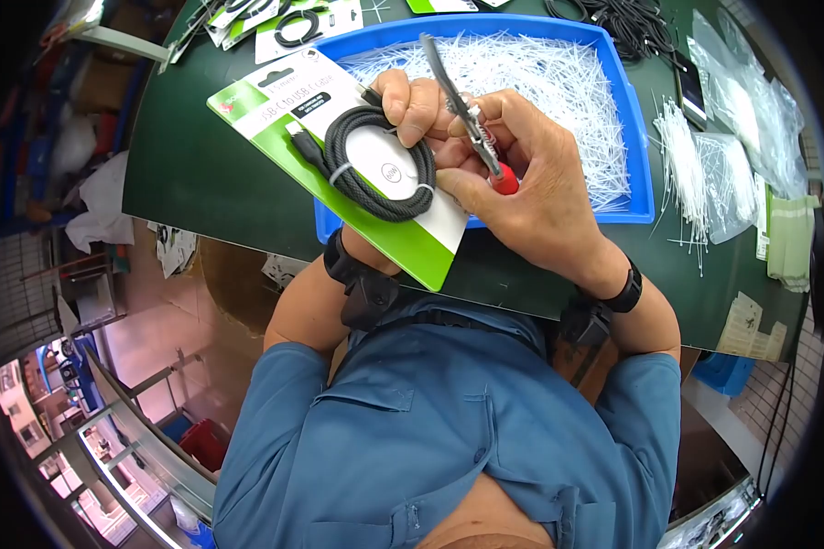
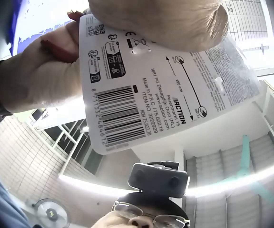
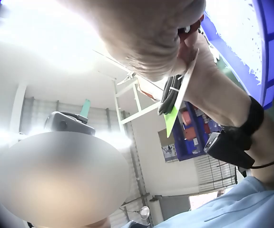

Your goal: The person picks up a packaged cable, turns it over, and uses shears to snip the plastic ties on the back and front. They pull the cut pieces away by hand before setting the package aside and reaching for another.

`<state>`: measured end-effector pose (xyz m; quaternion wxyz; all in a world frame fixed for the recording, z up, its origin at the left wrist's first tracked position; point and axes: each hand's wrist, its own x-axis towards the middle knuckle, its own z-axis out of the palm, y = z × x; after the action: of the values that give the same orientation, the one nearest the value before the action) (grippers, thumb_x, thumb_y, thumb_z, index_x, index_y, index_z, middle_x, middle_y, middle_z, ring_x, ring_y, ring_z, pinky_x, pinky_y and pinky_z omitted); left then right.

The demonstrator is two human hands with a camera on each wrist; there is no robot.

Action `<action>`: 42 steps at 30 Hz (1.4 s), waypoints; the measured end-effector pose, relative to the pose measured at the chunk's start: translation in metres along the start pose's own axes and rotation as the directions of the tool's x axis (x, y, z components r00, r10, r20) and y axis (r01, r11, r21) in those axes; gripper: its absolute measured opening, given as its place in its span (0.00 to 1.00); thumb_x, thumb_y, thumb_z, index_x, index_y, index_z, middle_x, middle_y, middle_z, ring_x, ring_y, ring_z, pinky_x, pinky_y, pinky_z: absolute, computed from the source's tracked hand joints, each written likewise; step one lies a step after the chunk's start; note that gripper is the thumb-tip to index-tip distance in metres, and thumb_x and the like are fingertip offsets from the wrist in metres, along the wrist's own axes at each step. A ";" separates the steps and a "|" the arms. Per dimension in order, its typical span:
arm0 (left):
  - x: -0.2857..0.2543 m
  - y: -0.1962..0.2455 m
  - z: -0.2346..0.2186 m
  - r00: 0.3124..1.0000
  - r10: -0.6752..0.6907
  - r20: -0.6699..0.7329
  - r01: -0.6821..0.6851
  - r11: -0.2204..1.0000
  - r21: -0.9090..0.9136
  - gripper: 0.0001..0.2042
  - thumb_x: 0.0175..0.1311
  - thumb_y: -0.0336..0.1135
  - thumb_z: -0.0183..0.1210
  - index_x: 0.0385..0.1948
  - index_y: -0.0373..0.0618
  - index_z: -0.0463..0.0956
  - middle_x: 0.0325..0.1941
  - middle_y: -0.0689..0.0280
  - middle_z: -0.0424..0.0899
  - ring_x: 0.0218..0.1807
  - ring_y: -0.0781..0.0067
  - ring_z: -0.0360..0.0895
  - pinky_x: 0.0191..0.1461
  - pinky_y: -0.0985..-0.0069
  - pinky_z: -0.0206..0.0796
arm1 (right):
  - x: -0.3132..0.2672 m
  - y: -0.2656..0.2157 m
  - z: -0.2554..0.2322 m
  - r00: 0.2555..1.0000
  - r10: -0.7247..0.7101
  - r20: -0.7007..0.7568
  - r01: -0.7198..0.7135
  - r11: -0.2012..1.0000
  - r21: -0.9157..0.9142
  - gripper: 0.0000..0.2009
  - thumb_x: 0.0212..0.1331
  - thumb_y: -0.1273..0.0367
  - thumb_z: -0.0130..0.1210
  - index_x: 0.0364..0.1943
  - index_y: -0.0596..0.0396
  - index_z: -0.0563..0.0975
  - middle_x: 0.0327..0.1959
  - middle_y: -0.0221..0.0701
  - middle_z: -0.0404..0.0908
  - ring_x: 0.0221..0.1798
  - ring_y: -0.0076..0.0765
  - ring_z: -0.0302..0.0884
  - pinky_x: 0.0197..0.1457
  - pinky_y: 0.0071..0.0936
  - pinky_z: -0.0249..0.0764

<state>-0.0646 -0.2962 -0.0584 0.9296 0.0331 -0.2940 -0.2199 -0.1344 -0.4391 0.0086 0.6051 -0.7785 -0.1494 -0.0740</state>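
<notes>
A green and white card (image 1: 275, 119) carries a coiled black cable (image 1: 382, 206) bound with white ties. The left hand (image 1: 407, 105) grips the card's upper edge, its fingers over the front by the coil; the left wrist view shows the printed back of the card (image 2: 127, 95). Close beside it, the right hand (image 1: 540, 174) holds red-handled cutters (image 1: 485, 146), whose grey end points up and away. In the right wrist view the right hand (image 3: 146, 33) is near the card's edge, and the cutters are mostly hidden.
Behind the hands a blue tray (image 1: 645, 156) holds many white ties. More ties (image 1: 682, 174) and clear plastic bags (image 1: 751, 110) lie on the green table (image 1: 183, 183) at the right. Black cables (image 1: 627, 27) are at the back, carded cables (image 1: 293, 32) at the back left.
</notes>
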 end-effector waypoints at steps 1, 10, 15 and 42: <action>0.000 0.000 0.001 1.000 0.000 0.000 0.000 1.000 0.000 0.07 0.79 0.40 0.52 0.39 0.52 0.73 0.31 0.74 0.70 0.44 0.71 0.69 0.46 0.72 0.72 | 0.001 0.003 -0.001 1.000 -0.003 0.009 0.002 0.999 0.039 0.16 0.56 0.80 0.67 0.47 0.61 0.74 0.34 0.30 0.85 0.36 0.19 0.83 0.42 0.19 0.80; -0.001 -0.004 0.011 0.998 0.027 -0.065 -0.025 0.999 0.030 0.07 0.78 0.38 0.54 0.37 0.50 0.73 0.28 0.72 0.69 0.41 0.70 0.69 0.53 0.71 0.74 | 0.001 -0.002 0.005 0.999 0.051 -0.001 -0.050 0.996 0.078 0.12 0.57 0.81 0.62 0.43 0.59 0.75 0.30 0.23 0.78 0.34 0.13 0.74 0.39 0.15 0.74; 0.000 0.006 0.017 0.999 -0.016 -0.027 0.020 0.990 0.139 0.07 0.78 0.38 0.55 0.36 0.50 0.72 0.28 0.72 0.70 0.41 0.71 0.68 0.55 0.72 0.73 | 0.001 -0.004 0.007 0.991 0.130 0.004 -0.130 0.980 0.149 0.10 0.57 0.79 0.62 0.41 0.58 0.75 0.31 0.21 0.75 0.34 0.11 0.71 0.39 0.14 0.71; -0.004 0.005 0.004 0.998 -0.009 0.058 0.002 0.994 0.113 0.07 0.79 0.40 0.55 0.40 0.51 0.73 0.30 0.72 0.70 0.32 0.75 0.65 0.37 0.76 0.71 | 0.004 0.003 0.002 0.993 0.068 0.092 -0.081 0.986 0.144 0.15 0.54 0.81 0.65 0.45 0.61 0.75 0.33 0.28 0.82 0.34 0.17 0.78 0.41 0.17 0.78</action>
<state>-0.0681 -0.2893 -0.0561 0.9167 0.0802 -0.3327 -0.2063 -0.1299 -0.4376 0.0070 0.6562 -0.7392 -0.1515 -0.0062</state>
